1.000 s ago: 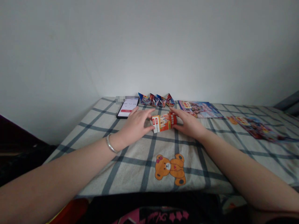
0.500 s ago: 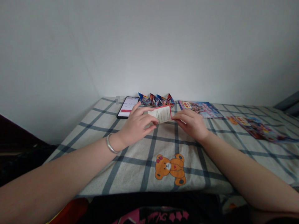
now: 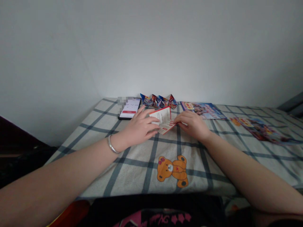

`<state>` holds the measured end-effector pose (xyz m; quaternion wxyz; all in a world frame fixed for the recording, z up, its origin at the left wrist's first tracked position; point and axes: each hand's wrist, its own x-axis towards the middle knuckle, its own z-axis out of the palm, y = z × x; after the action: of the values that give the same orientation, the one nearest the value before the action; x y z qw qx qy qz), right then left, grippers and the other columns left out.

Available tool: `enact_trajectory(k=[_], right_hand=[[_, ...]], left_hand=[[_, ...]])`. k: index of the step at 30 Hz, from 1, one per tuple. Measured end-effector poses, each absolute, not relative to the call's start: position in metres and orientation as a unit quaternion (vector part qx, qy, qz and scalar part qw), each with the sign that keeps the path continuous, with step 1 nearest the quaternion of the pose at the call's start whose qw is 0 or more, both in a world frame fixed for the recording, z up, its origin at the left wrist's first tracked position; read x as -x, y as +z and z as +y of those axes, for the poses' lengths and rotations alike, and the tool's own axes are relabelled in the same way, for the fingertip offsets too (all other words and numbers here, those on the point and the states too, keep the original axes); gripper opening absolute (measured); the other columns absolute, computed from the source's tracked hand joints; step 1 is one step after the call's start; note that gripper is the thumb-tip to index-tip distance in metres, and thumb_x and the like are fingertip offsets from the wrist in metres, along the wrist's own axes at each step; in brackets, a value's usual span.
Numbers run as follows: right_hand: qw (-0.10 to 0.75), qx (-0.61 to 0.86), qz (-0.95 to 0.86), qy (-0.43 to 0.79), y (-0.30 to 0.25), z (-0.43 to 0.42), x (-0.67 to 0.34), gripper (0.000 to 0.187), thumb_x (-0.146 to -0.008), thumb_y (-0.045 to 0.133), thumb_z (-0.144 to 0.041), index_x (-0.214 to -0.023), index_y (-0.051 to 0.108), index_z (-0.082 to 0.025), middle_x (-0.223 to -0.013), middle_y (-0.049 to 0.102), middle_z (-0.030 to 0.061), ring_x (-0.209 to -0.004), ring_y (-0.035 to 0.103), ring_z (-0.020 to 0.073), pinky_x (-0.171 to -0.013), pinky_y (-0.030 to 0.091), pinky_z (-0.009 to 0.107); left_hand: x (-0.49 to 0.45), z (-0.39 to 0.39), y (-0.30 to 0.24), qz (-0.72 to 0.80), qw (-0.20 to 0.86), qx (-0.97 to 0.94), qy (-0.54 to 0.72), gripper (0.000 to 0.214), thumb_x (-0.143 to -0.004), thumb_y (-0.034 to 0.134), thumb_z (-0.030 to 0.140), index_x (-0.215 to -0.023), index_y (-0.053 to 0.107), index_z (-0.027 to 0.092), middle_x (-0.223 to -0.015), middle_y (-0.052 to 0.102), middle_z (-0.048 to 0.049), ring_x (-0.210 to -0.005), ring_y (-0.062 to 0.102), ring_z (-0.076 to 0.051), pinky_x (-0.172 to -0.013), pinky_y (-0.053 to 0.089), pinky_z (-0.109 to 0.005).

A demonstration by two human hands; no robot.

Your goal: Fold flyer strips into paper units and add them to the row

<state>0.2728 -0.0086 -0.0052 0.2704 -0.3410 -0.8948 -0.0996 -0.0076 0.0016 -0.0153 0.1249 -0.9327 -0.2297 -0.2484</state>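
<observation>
Between my hands, above the checked cloth, is a small folded leaflet [image 3: 163, 116], white inside with printed text and red edges. It stands partly unfolded, one panel upright and another lying toward me. My left hand [image 3: 140, 127], with a silver bangle at the wrist, grips the leaflet's left side between its fingers. My right hand [image 3: 192, 124] pinches the lower panel's right edge with thumb and fingertips. Just behind the leaflet is a row of zigzag-folded colourful paper [image 3: 158, 101].
A phone [image 3: 129, 108] showing a timer lies beyond my left hand. Two colourful printed sheets, one at the back [image 3: 203, 110] and one at the right [image 3: 267, 130], lie on the checked tablecloth [image 3: 132, 176]. A white wall [image 3: 165, 47] rises behind the table.
The leaflet has opened out: a lower panel with red marks now shows below the upright one. Both hands stay in nearly the same place, and the left fingers have shifted slightly.
</observation>
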Motion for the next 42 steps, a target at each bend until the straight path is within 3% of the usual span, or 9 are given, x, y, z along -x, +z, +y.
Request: enact_trajectory(k=[9,16,21,26,33,38,42], right_hand=[[0.195,0.274,-0.941,-0.027,-0.008,-0.012,-0.262,0.018,-0.087,0.061,-0.022,-0.101,0.071,-0.021,-0.106,0.073,0.0058,-0.098,0.066,0.0209,-0.089,0.049,0.038],[0.173,0.261,-0.949,-0.043,-0.005,-0.020,-0.251,0.022,-0.090,0.062,-0.033,-0.105,0.073,-0.022,-0.108,0.073,0.0065,-0.100,0.066,0.0222,-0.088,0.048,0.039],[0.163,0.256,-0.952,-0.042,-0.002,-0.021,-0.253,0.020,-0.093,0.056,-0.027,-0.101,0.074,-0.022,-0.102,0.074,0.0057,-0.096,0.067,0.0208,-0.086,0.048,0.037],[0.131,0.289,-0.948,-0.040,0.003,-0.021,-0.261,0.019,-0.087,0.054,-0.017,-0.092,0.072,-0.019,-0.096,0.073,0.0057,-0.088,0.066,0.0201,-0.081,0.049,0.035],[0.139,0.280,-0.950,0.023,0.006,-0.023,-0.263,0.018,-0.083,0.056,-0.016,-0.095,0.069,-0.020,-0.099,0.072,0.0046,-0.092,0.065,0.0188,-0.084,0.049,0.033],[0.151,0.268,-0.950,0.051,0.006,-0.025,-0.259,0.019,-0.091,0.051,-0.020,-0.095,0.069,-0.019,-0.098,0.072,0.0062,-0.093,0.065,0.0185,-0.085,0.050,0.034],[0.163,0.277,-0.944,0.078,0.006,-0.024,-0.261,0.021,-0.086,0.050,-0.013,-0.093,0.069,-0.018,-0.093,0.072,0.0053,-0.089,0.066,0.0173,-0.083,0.050,0.032]], left_hand=[[0.008,0.004,-0.020,-0.250,0.135,0.930,-0.231,0.020,-0.086,0.067,0.029,-0.105,0.073,0.030,-0.125,0.063,-0.0030,-0.132,0.036,-0.034,-0.110,0.026,-0.064],[0.009,0.007,-0.020,-0.257,0.115,0.926,-0.250,0.012,-0.087,0.065,0.023,-0.093,0.075,0.025,-0.121,0.067,-0.0020,-0.129,0.041,-0.032,-0.104,0.038,-0.054],[0.006,0.001,-0.013,-0.256,0.110,0.926,-0.256,0.010,-0.084,0.064,0.022,-0.081,0.074,0.023,-0.116,0.069,-0.0010,-0.126,0.043,-0.032,-0.099,0.041,-0.053],[0.005,-0.001,-0.009,-0.214,0.095,0.936,-0.261,0.019,-0.084,0.060,0.019,-0.069,0.072,0.022,-0.108,0.072,-0.0008,-0.125,0.044,-0.030,-0.101,0.041,-0.050],[0.007,0.001,-0.012,-0.212,0.085,0.938,-0.262,0.018,-0.088,0.057,0.021,-0.089,0.074,0.025,-0.107,0.072,-0.0020,-0.122,0.047,-0.028,-0.098,0.041,-0.049],[0.006,-0.002,-0.010,-0.210,0.093,0.937,-0.264,0.019,-0.089,0.056,0.020,-0.094,0.073,0.026,-0.105,0.073,-0.0003,-0.116,0.050,-0.027,-0.095,0.042,-0.046],[0.005,-0.005,-0.008,-0.193,0.104,0.944,-0.245,0.020,-0.090,0.055,0.020,-0.097,0.072,0.026,-0.109,0.072,-0.0003,-0.117,0.050,-0.027,-0.097,0.041,-0.046]])
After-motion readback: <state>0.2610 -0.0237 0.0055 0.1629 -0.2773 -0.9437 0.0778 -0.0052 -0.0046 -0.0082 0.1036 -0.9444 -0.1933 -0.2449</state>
